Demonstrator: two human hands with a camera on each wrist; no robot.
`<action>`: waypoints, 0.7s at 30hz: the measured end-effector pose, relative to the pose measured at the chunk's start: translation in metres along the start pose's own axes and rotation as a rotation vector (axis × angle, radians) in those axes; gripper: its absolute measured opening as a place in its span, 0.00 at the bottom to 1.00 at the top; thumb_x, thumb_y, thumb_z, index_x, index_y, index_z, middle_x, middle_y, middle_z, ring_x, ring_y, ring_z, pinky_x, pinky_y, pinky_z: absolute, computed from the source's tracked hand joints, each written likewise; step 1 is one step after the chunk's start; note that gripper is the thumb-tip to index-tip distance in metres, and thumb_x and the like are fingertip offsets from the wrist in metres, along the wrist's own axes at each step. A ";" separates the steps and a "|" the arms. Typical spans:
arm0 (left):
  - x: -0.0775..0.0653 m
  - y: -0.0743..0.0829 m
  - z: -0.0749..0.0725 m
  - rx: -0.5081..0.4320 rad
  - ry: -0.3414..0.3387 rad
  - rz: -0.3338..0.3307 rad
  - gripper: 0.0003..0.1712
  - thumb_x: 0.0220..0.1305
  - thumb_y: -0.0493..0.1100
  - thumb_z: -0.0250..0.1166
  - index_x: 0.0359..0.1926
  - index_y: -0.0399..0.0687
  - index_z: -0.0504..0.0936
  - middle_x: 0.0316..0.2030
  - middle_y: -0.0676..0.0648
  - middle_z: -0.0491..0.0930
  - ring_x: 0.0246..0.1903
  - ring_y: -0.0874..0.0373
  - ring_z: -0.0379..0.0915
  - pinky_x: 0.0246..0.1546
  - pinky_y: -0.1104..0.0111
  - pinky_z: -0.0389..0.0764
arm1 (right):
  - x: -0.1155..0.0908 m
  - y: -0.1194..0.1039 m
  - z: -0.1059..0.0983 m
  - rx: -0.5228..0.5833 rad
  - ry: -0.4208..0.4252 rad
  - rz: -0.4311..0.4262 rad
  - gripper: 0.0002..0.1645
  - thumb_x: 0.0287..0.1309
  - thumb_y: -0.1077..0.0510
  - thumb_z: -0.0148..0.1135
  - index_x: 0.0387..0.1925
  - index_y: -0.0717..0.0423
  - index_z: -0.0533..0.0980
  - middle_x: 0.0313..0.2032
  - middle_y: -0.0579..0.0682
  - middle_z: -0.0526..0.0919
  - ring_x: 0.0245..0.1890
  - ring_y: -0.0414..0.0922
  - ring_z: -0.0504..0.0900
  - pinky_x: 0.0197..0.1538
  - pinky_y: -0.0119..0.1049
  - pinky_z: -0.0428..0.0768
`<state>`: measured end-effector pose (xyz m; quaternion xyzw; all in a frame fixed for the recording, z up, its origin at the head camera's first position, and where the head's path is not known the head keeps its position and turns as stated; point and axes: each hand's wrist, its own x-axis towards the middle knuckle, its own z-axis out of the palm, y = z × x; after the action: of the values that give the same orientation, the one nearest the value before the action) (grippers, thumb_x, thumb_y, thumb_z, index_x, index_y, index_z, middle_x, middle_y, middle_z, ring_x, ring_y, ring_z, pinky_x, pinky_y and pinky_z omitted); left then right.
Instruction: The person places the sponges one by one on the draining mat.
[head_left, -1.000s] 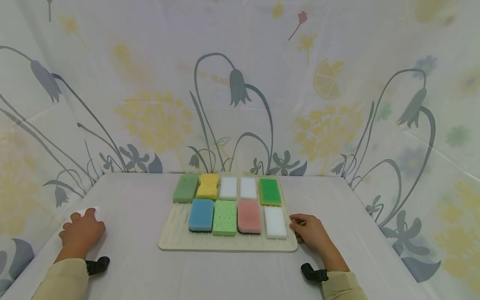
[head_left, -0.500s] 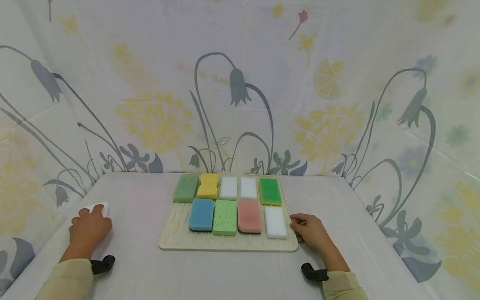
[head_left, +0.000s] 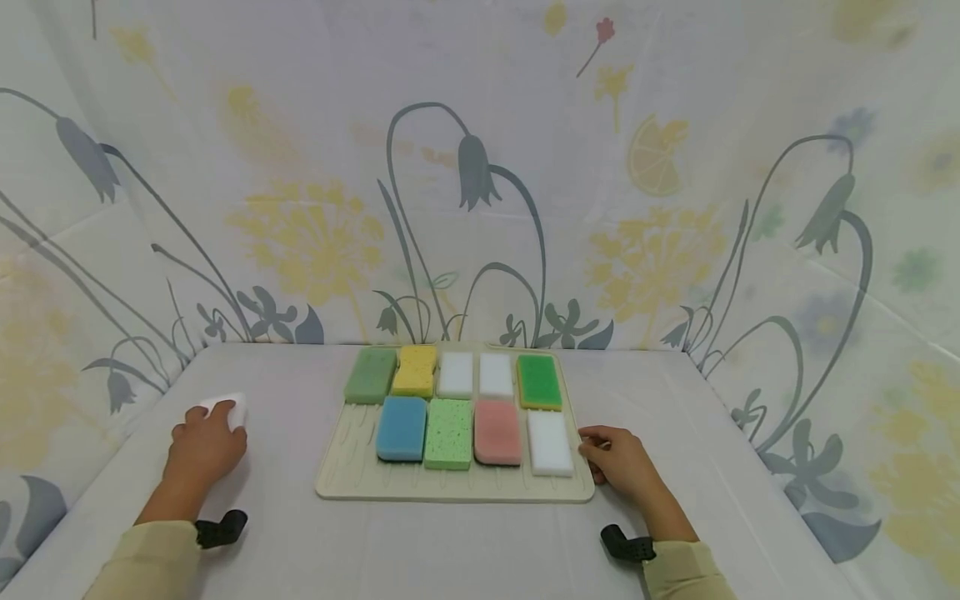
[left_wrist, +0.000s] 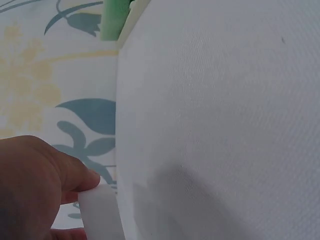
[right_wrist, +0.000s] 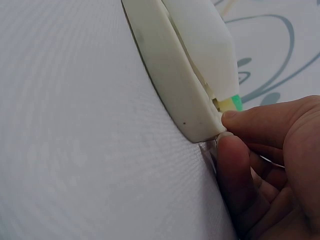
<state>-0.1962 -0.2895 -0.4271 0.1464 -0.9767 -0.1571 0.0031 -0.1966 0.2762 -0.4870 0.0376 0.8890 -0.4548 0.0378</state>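
My left hand (head_left: 204, 450) holds a white sponge block (head_left: 235, 408) at the left of the table, fingers bent over it. In the left wrist view the white sponge (left_wrist: 101, 212) sits in the grip, close over the cloth with a shadow beside it. A cream ridged tray (head_left: 347, 462) lies in the middle. At its right edge my right hand (head_left: 618, 458) pinches the rim between thumb and finger, as the right wrist view shows at the tray corner (right_wrist: 172, 95). Nearest that hand on the tray is a white sponge (head_left: 551, 443).
Two rows of sponges fill much of the tray: dull green (head_left: 371, 375), yellow (head_left: 414, 371), two white, and green-topped (head_left: 539, 382) behind; blue (head_left: 401, 427), speckled green (head_left: 448, 434) and pink (head_left: 497, 432) in front. A patterned curtain (head_left: 480, 167) rises behind the table.
My left hand has slid to the right and slightly away from me, carrying the white sponge toward the tray. The right hand stays at the tray's edge, and the tray's sponges have not moved.
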 end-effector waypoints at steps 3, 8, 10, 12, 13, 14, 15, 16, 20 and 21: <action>-0.004 0.005 0.002 0.000 0.004 0.019 0.30 0.66 0.40 0.49 0.65 0.28 0.57 0.59 0.17 0.51 0.56 0.18 0.54 0.53 0.36 0.66 | 0.000 0.000 0.000 -0.004 0.002 0.000 0.22 0.61 0.60 0.61 0.56 0.60 0.77 0.39 0.53 0.82 0.25 0.41 0.80 0.26 0.35 0.81; -0.009 0.014 0.002 0.008 -0.006 0.050 0.30 0.67 0.40 0.50 0.65 0.26 0.58 0.58 0.17 0.53 0.56 0.18 0.55 0.54 0.36 0.66 | 0.001 0.001 0.000 -0.005 0.002 -0.004 0.21 0.61 0.60 0.61 0.56 0.59 0.77 0.38 0.52 0.82 0.24 0.42 0.79 0.25 0.35 0.81; -0.011 0.018 0.002 0.011 -0.009 0.056 0.30 0.67 0.40 0.50 0.65 0.27 0.58 0.58 0.17 0.53 0.56 0.19 0.56 0.54 0.36 0.66 | 0.001 0.001 0.000 -0.002 0.000 -0.006 0.21 0.61 0.60 0.61 0.56 0.59 0.77 0.37 0.52 0.82 0.24 0.42 0.79 0.25 0.35 0.81; -0.012 0.022 0.003 0.014 -0.013 0.057 0.30 0.67 0.41 0.51 0.65 0.27 0.58 0.59 0.17 0.53 0.56 0.19 0.56 0.55 0.36 0.67 | 0.001 0.002 0.000 0.001 0.000 -0.007 0.21 0.61 0.59 0.61 0.56 0.59 0.77 0.37 0.52 0.82 0.24 0.42 0.79 0.25 0.35 0.81; -0.013 0.023 0.004 0.016 -0.014 0.060 0.30 0.67 0.41 0.52 0.65 0.27 0.58 0.59 0.17 0.54 0.56 0.19 0.56 0.55 0.36 0.67 | 0.001 0.002 0.001 0.002 0.000 -0.008 0.21 0.61 0.60 0.61 0.56 0.59 0.77 0.37 0.52 0.82 0.24 0.42 0.79 0.25 0.35 0.81; -0.014 0.025 0.004 0.017 -0.016 0.064 0.30 0.67 0.41 0.52 0.65 0.27 0.59 0.59 0.17 0.54 0.56 0.19 0.57 0.54 0.36 0.67 | 0.001 0.002 0.001 0.000 0.000 -0.008 0.21 0.61 0.59 0.61 0.56 0.59 0.77 0.37 0.52 0.82 0.24 0.42 0.79 0.25 0.35 0.81; -0.015 0.027 0.004 0.019 -0.017 0.070 0.30 0.67 0.41 0.52 0.65 0.27 0.59 0.59 0.18 0.54 0.56 0.19 0.57 0.54 0.36 0.67 | 0.001 0.002 0.001 -0.002 0.000 -0.009 0.21 0.61 0.59 0.61 0.56 0.60 0.77 0.37 0.52 0.82 0.24 0.41 0.79 0.25 0.35 0.81; -0.016 0.029 0.005 0.022 -0.018 0.075 0.31 0.67 0.41 0.52 0.65 0.27 0.59 0.59 0.18 0.54 0.56 0.19 0.57 0.54 0.36 0.67 | 0.001 0.002 0.000 -0.003 0.000 -0.008 0.21 0.61 0.59 0.61 0.56 0.60 0.77 0.38 0.52 0.82 0.24 0.41 0.79 0.25 0.35 0.81; -0.021 0.036 0.005 0.027 -0.025 0.095 0.31 0.67 0.42 0.54 0.65 0.28 0.60 0.59 0.18 0.55 0.56 0.20 0.58 0.54 0.36 0.67 | 0.001 0.001 0.000 -0.003 0.001 -0.008 0.21 0.61 0.59 0.61 0.56 0.60 0.77 0.38 0.52 0.82 0.25 0.41 0.79 0.25 0.35 0.81; -0.022 0.038 0.005 0.028 -0.026 0.100 0.31 0.67 0.42 0.54 0.65 0.28 0.60 0.59 0.18 0.55 0.56 0.20 0.58 0.54 0.36 0.67 | 0.001 0.001 0.000 -0.002 0.001 -0.008 0.22 0.61 0.59 0.61 0.56 0.60 0.77 0.39 0.52 0.82 0.25 0.41 0.79 0.26 0.35 0.81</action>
<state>-0.1863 -0.2473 -0.4194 0.0953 -0.9848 -0.1450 -0.0036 -0.1973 0.2770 -0.4874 0.0341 0.8896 -0.4541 0.0356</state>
